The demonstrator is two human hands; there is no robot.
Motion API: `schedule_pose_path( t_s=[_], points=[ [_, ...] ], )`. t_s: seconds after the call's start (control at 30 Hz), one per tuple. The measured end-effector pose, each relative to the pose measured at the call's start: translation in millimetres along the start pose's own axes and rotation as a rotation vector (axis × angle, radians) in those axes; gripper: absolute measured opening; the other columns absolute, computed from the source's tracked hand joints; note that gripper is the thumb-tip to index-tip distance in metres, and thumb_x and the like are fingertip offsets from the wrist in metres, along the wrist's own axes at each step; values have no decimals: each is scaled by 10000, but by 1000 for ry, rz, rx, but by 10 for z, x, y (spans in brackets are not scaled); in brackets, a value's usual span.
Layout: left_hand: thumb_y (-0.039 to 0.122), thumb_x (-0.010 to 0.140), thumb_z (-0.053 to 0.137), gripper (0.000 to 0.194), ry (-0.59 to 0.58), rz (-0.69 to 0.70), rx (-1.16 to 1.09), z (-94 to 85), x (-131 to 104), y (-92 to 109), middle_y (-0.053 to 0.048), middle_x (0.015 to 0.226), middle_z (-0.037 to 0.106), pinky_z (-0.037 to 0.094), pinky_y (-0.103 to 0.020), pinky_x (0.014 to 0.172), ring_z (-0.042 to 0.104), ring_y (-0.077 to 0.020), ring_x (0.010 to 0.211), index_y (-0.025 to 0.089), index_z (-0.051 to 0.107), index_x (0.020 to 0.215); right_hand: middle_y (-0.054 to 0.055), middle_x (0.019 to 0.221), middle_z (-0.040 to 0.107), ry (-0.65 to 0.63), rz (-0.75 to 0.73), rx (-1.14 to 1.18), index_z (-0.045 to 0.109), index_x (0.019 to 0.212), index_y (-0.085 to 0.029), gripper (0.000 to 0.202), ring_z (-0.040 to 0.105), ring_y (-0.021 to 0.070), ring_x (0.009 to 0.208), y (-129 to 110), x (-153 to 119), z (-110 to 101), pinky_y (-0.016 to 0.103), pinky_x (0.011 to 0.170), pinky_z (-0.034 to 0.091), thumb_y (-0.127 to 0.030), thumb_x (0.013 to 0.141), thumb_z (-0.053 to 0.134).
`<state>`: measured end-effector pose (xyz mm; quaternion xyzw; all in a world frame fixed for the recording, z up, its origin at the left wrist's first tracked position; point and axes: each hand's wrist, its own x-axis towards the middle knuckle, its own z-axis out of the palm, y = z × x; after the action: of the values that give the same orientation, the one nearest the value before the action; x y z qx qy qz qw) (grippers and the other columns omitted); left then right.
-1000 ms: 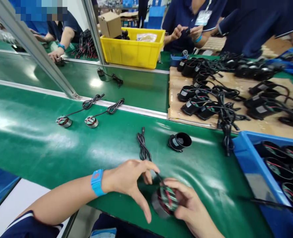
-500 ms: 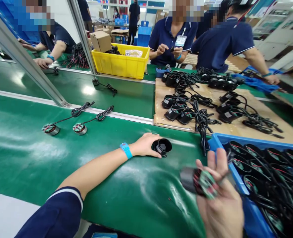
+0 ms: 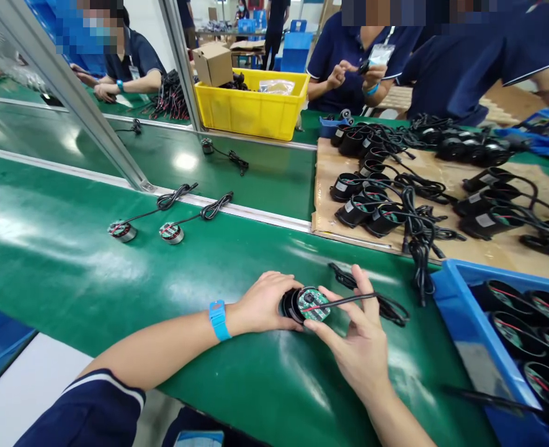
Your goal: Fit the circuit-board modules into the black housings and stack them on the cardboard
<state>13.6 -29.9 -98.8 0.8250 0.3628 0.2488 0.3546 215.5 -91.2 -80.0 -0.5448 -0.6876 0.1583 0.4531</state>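
Note:
My left hand (image 3: 265, 304), with a blue band at the wrist, is closed around a black cylindrical housing (image 3: 289, 305) on the green work surface. Between the thumb and fingers of my right hand (image 3: 361, 341) is a round motor with a green circuit board (image 3: 314, 304) on its end. The motor sits at the mouth of the housing, tilted; how deep it goes in is hidden. Its black cable (image 3: 391, 309) runs across my right fingers to a bundled coil. Two similar motors, one board-topped motor (image 3: 172, 233) and another motor (image 3: 122, 231), stand farther left with coiled cables.
A blue bin (image 3: 464, 347) packed with filled black housings stands at right. Behind it, cardboard (image 3: 325, 217) carries several cabled housings. A yellow crate (image 3: 250, 112) and a slanted metal post (image 3: 88, 118) are beyond. Co-workers (image 3: 343, 68) sit or stand across the bench.
My right hand has brought the motor leftward from beside the blue bin to the housing's mouth. My left hand still grips the housing. The camera view has shifted.

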Motion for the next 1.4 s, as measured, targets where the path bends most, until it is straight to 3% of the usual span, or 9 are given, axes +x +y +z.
schedule_pose_path(
  t_s=[0.17, 0.27, 0.43, 0.53, 0.97, 1.1, 1.2, 1.3, 1.4],
  points=[
    [457, 637, 927, 724, 15, 13, -1, 17, -11, 0, -132, 1263, 704, 386, -539, 1116, 580, -363, 1313, 214, 624, 1248, 54, 1672, 261, 3, -76, -34, 753, 1138, -288, 406, 245, 410, 1523, 39, -55, 55, 718, 1166, 261, -483, 788, 820],
    [473, 648, 919, 724, 11, 9, 2, 22, -7, -17, -138, 1271, 704, 374, -542, 1126, 579, -358, 1319, 215, 624, 1257, 77, 1659, 289, 5, 62, 105, 739, 1173, -288, 427, 278, 396, 1515, 89, -117, 130, 701, 1188, 237, -446, 787, 830],
    [478, 650, 919, 736, -31, 46, -26, 14, 10, -65, -146, 1309, 692, 353, -545, 1150, 548, -358, 1362, 214, 626, 1271, 138, 1579, 406, -75, 378, 541, 705, 1196, -250, 398, 532, 330, 1362, 201, -204, 227, 539, 1091, 484, -421, 842, 770],
    [482, 664, 907, 734, -49, 42, -14, 21, 9, -79, -146, 1317, 691, 341, -555, 1159, 544, -362, 1368, 213, 621, 1285, 137, 1497, 479, -96, 405, 528, 683, 1171, -241, 425, 561, 315, 1321, 241, -216, 238, 547, 1111, 461, -421, 807, 804],
    [532, 754, 815, 645, -56, 113, 97, -95, -6, 100, -116, 1280, 714, 128, -595, 1251, 542, -335, 1365, 231, 622, 1292, 174, 1442, 540, -24, 78, -9, 612, 1081, -227, 311, 471, 356, 1400, -22, -227, 76, 629, 1105, 405, -457, 889, 698],
    [556, 677, 876, 728, -62, 61, 130, -94, 2, 90, -144, 1232, 727, 121, -635, 1237, 561, -353, 1337, 188, 639, 1260, 144, 1290, 677, -106, 34, -32, 557, 1319, -220, 550, 672, 302, 1168, 41, -289, 18, 488, 937, 580, -481, 867, 728],
    [583, 668, 879, 721, 16, 91, 99, -189, -31, 178, -110, 1207, 739, 93, -618, 1249, 555, -342, 1343, 214, 648, 1243, 58, 1056, 748, -13, -130, -75, 572, 1324, -271, 446, 735, 226, 888, 50, -257, -199, 387, 783, 611, -348, 902, 695],
    [617, 693, 850, 725, 38, 123, 103, -284, -83, 235, -104, 1248, 726, 49, -603, 1259, 515, -342, 1384, 232, 638, 1269, 127, 1310, 659, 17, -293, -259, 553, 1380, -265, 511, 623, 326, 1220, 136, -41, -399, 532, 1005, 513, -331, 885, 665],
    [622, 713, 830, 723, -46, 83, 122, -291, -110, 140, -150, 1247, 723, 58, -643, 1241, 509, -370, 1387, 182, 648, 1256, 158, 1560, 449, -249, -333, -469, 580, 1367, -229, 526, 367, 417, 1465, 371, 208, -435, 639, 1106, 395, -436, 888, 641]
  ],
)
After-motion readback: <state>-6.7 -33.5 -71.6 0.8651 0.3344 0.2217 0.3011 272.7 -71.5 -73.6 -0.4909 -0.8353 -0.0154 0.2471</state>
